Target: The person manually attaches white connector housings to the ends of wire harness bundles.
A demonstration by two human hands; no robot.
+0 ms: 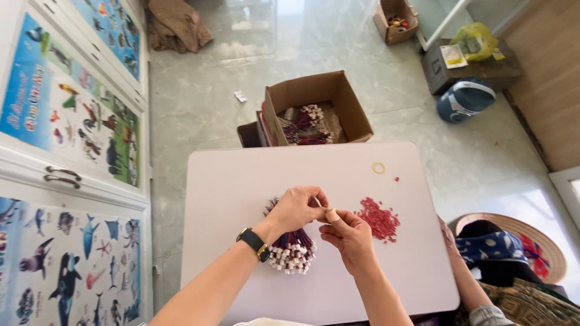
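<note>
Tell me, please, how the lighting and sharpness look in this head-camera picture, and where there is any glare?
Head view: daylight is bright and even; glare washes the glossy floor at the top and lower right; the white table shows only soft shadows under the left hand and right hand; wide-angle distortion bends the edges; focus is sharp throughout.

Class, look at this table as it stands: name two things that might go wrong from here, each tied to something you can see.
1. The loose red beads lie in an open pile near the right hand; a brush of the wrist might scatter them off the table.
2. The rubber band sits close to the far edge and may slip off.
</note>
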